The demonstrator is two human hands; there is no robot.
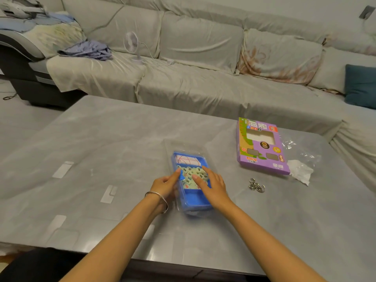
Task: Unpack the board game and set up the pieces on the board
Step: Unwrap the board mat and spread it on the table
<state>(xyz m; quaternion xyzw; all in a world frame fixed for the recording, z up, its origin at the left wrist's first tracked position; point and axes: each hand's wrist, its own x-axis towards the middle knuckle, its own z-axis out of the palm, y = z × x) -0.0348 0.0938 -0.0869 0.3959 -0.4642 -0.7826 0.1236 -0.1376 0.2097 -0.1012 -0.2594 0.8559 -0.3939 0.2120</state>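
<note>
A blue plastic tray lies on the grey table, under a clear plastic cover. Its far end holds a folded white paper board with red lines. Several pale green round game pieces fill its middle. My left hand grips the tray's left edge, index finger reaching over the rim. My right hand lies flat on top, fingers straight and pressing over the pieces. The empty purple game box lies to the right.
A crumpled clear wrapper lies beside the box. A small metal ring puzzle sits right of the tray. A covered sofa with a small fan runs behind the table. Tape strips mark the table's left side.
</note>
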